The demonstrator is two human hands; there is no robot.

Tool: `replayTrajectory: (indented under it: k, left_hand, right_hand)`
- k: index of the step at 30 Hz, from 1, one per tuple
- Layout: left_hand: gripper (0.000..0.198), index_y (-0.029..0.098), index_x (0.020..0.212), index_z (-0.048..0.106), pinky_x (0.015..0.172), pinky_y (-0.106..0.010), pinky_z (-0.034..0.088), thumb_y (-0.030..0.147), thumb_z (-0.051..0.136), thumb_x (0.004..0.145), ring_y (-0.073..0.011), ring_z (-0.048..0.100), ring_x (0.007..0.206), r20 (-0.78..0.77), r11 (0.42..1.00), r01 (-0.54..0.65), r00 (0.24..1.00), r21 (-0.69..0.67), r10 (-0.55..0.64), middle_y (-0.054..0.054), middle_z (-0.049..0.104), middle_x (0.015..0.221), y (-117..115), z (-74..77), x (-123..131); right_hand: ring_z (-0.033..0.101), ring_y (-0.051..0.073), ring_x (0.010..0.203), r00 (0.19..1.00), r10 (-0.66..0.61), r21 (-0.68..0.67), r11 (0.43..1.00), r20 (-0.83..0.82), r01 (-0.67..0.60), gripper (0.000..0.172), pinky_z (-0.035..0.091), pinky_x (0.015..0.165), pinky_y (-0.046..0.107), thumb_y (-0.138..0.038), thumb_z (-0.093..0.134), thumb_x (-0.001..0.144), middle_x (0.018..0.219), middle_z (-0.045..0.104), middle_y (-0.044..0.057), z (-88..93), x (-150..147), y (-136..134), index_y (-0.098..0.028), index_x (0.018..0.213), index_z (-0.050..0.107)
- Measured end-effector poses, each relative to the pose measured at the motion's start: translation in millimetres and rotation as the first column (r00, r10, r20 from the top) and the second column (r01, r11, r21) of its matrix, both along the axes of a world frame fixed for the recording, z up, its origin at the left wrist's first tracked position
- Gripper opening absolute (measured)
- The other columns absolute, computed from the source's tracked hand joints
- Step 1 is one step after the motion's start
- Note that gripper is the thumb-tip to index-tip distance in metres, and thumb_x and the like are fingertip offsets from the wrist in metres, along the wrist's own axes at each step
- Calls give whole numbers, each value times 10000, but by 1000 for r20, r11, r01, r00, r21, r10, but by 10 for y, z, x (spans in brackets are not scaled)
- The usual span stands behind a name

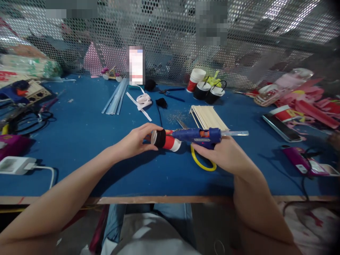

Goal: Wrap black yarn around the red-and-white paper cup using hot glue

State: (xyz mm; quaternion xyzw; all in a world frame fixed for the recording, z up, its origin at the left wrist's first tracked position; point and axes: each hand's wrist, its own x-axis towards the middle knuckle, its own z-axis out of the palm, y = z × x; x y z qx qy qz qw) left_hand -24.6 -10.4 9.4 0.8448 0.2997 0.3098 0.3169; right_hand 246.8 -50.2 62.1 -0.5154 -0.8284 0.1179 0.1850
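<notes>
My left hand (136,141) is closed round a small paper cup (166,140) lying on its side, red and white with a black band. My right hand (221,154) grips a blue hot glue gun (200,136), a clear glue stick poking out of its back. The gun's nozzle points left and touches the side of the cup. Both hands hover just above the blue table top (87,141), near its front edge.
Yellow-handled scissors (202,163) lie under my right hand. A stack of wooden sticks (208,117), clear glue sticks (115,97), white ribbon (143,101), stacked cups (205,86), power strip (16,164) and craft clutter at both sides. Perforated metal screen (170,42) behind.
</notes>
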Motion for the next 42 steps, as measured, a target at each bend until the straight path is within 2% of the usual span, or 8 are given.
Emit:
replayTrajectory:
  k: [4,8,12,18,26,30,37,42]
  left_hand:
    - [495,206,1199,462,782,-329,543,243,674,753,-180,609,907,-5,1000,-11,1000,-1,11,-106,519,1159,2,1,5]
    - [501,206,1198,467,782,-333,542,270,679,749,-175,614,883,-20,999,-32,999,-24,31,-98,526,1146,1,4,6]
    - [505,209,1200,467,749,-323,548,291,678,749,-165,616,844,-25,997,-51,998,-52,50,-97,523,1139,-2,-6,6]
    - [509,221,1210,458,761,-320,546,300,672,755,-155,609,844,-16,998,-42,999,-52,41,-93,510,1162,2,-34,0]
    - [507,210,1210,453,782,-320,538,254,674,756,-178,596,921,-12,1000,-9,1000,-10,8,-105,498,1187,4,-33,2]
    - [501,204,1211,453,856,-350,511,231,669,760,-214,554,1049,-28,998,-1,1000,70,3,-116,496,1197,11,-32,5]
    - [501,192,1215,446,907,-369,485,200,663,763,-223,513,1123,-44,991,29,999,128,-24,-129,487,1212,4,-21,10]
    - [498,198,1216,439,902,-387,488,192,657,768,-227,516,1120,-49,989,28,999,147,-21,-130,492,1204,4,-29,11]
  right_hand:
    - [440,179,524,983,88,98,990,161,-105,292,255,508,312,-343,414,780,508,517,39,20,26,1,-241,828,684]
    - [397,175,487,972,109,88,988,207,-129,359,237,499,315,-385,367,804,426,437,31,35,41,-24,-246,790,698]
    - [389,177,473,975,109,71,990,196,-125,341,232,483,317,-378,379,805,424,420,29,59,8,-36,-245,754,689]
    - [482,167,503,993,10,9,1000,116,-11,238,334,482,303,-327,454,782,557,555,53,106,-71,-73,-233,659,634]
    - [528,160,520,990,-16,88,996,141,4,217,390,480,269,-261,440,785,557,571,37,129,-98,-100,-191,700,627]
    - [522,150,509,992,21,101,994,125,-34,245,408,486,264,-254,418,807,558,587,33,114,-84,-121,-202,698,632]
    - [550,193,576,923,135,210,952,359,-221,386,394,527,308,-263,310,859,586,604,68,3,104,-35,-171,856,685]
    - [541,178,577,920,180,188,948,347,-256,397,393,537,300,-265,299,869,606,615,59,-12,138,-52,-194,857,690]
